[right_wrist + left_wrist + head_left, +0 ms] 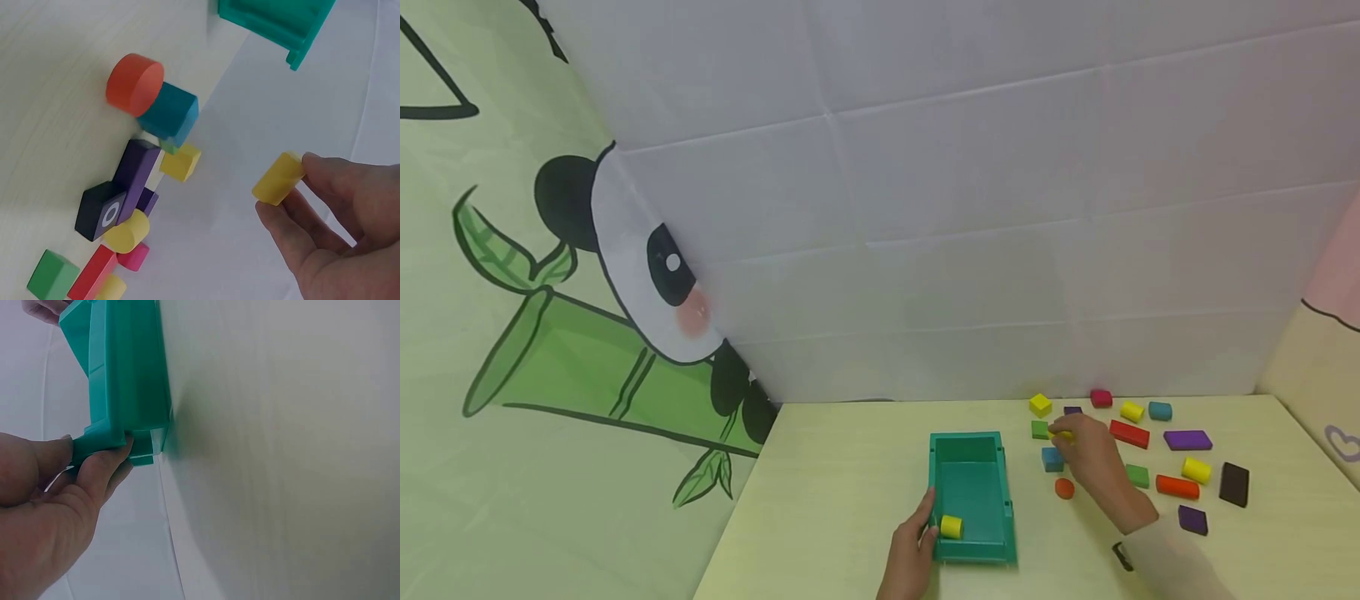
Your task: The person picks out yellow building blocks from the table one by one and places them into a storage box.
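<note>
Across the R half of the head view, R hand [1093,457] pinches a small yellow cyl. [1067,435], partly hidden by its fingers, among scattered blocks [1187,440]. L hand [912,550], cut off at the bottom edge, grips the L wall of a green tray [973,487]; a 2nd yellow cyl. [951,527] lies inside, near-L corner. Tray = rectangular, smooth plastic; blocks = solid-colour bars, cubes, cyls. Table [835,483] pale, w/ creased white cloth [925,208] behind & panda-print cloth [512,350] on L.

L wrist view: tray cut off at top, interior not visible; L hand's thumb & fingers clamp its edge. Tabletop faintly grained, fills R side.

R wrist view: pinched cyl. shows best here, smooth, btwn fingertips, apart from other blocks. Tray cut off at top. Black block [94,212] w/ white ring partly covers a purple bar [136,175]; red bar [92,275], lower L, hides part of a yellow block [112,287].
</note>
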{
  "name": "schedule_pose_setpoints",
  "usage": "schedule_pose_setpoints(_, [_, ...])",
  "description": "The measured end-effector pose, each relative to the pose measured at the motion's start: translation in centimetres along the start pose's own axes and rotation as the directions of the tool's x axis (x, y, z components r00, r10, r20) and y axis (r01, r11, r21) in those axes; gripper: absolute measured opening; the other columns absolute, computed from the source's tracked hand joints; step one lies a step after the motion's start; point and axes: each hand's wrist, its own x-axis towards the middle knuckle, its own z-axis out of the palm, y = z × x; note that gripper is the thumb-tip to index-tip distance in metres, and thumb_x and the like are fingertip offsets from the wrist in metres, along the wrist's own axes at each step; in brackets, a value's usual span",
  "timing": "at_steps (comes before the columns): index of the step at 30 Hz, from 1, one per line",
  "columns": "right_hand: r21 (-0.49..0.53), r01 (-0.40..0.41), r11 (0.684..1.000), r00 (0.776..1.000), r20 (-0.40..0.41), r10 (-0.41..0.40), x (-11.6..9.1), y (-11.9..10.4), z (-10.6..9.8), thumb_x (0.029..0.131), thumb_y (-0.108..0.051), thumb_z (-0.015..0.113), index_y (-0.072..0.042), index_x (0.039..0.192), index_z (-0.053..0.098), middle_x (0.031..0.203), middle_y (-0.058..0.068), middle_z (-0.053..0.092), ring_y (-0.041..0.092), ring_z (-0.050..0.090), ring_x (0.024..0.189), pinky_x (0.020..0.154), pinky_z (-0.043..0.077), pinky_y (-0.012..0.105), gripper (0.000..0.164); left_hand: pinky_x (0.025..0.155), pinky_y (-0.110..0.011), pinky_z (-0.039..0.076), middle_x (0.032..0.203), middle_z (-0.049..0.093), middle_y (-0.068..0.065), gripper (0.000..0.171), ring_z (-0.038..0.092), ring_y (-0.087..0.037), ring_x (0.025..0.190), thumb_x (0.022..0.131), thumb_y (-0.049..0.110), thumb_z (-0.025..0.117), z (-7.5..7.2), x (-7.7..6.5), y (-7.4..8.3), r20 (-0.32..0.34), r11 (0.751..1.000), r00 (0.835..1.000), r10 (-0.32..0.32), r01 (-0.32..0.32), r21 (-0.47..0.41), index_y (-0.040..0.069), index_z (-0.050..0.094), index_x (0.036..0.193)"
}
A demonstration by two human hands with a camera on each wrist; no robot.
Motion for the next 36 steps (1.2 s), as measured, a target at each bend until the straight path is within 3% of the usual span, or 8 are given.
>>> schedule_pose_setpoints(7, [0.005, 0.069, 0.998, 0.997, -0.019, -0.069, -0.3, -1.1, 0.8, 0.079, -0.002, 0.068, -0.008, 0.098, 0.067, 0.100, 0.008, 0.063, 0.028, 0.054, 0.095, 0.080, 0.054, 0.048, 0.020, 0.106, -0.041, 0.031, 0.145, 0.028, -0.001, 0.056, 0.026, -0.015, 0.127, 0.092, 0.001, 0.048, 0.1, 0.0, 0.0, -0.002, 1.000, 1.000, -0.003, 0.003, -0.007, 0.018, 0.028, 0.141])
schedule_pose_setpoints(14, [0.014, 0.106, 0.994, 0.994, -0.007, -0.106, -0.7, -2.8, 1.4, 0.079, -0.004, 0.069, -0.009, 0.095, 0.069, 0.103, 0.009, 0.063, 0.031, 0.053, 0.100, 0.083, 0.052, 0.052, 0.017, 0.106, -0.042, 0.030, 0.144, 0.030, -0.005, 0.054, 0.028, -0.018, 0.127, 0.092, 0.001, 0.049, -0.1, -0.2, 0.2, -0.008, 0.999, 0.999, 0.034, -0.034, -0.018, 0.015, 0.030, 0.140])
schedule_pose_setpoints(25, [0.015, 0.186, 0.983, 0.983, 0.004, -0.186, -1.0, -4.9, 3.0, 0.079, -0.005, 0.069, -0.011, 0.092, 0.070, 0.101, 0.005, 0.063, 0.026, 0.056, 0.095, 0.077, 0.055, 0.044, 0.015, 0.106, -0.044, 0.031, 0.143, 0.031, -0.005, 0.053, 0.029, -0.019, 0.127, 0.092, 0.001, 0.049, 0.0, -0.2, 0.1, -0.012, 1.000, 1.000, 0.015, -0.015, -0.027, 0.015, 0.032, 0.140])
schedule_pose_setpoints(36, [0.060, 0.177, 0.982, 0.981, 0.066, -0.181, -1.5, -7.3, 4.9, 0.078, -0.004, 0.069, -0.014, 0.089, 0.070, 0.097, -0.002, 0.062, 0.019, 0.056, 0.093, 0.080, 0.055, 0.040, 0.014, 0.106, -0.045, 0.031, 0.143, 0.031, -0.004, 0.053, 0.028, -0.018, 0.127, 0.092, 0.001, 0.048, 0.0, 0.0, -0.2, 0.000, 0.999, 1.000, -0.002, 0.002, -0.040, 0.013, 0.031, 0.140])
